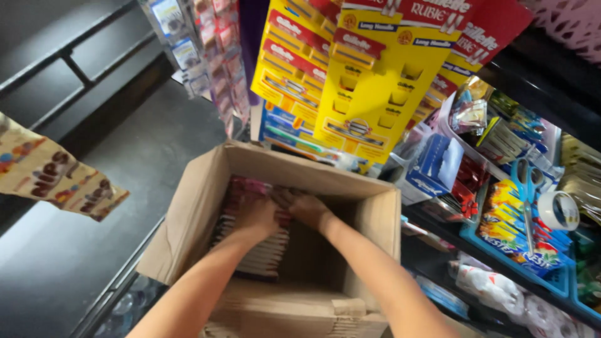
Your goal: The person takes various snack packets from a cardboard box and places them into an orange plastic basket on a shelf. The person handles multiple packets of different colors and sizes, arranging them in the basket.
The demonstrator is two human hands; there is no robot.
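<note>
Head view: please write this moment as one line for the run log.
left hand: on pink packets | right hand: on same stack | cardboard box: open | blue scissors, tape roll: on shelf at right

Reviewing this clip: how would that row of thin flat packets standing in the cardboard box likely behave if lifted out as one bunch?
The packets look thin and loose, so they would probably fan apart unless pinched from both ends. Both hands, left and right, rest on them. Each looks light; the bunch probably less so.
</note>
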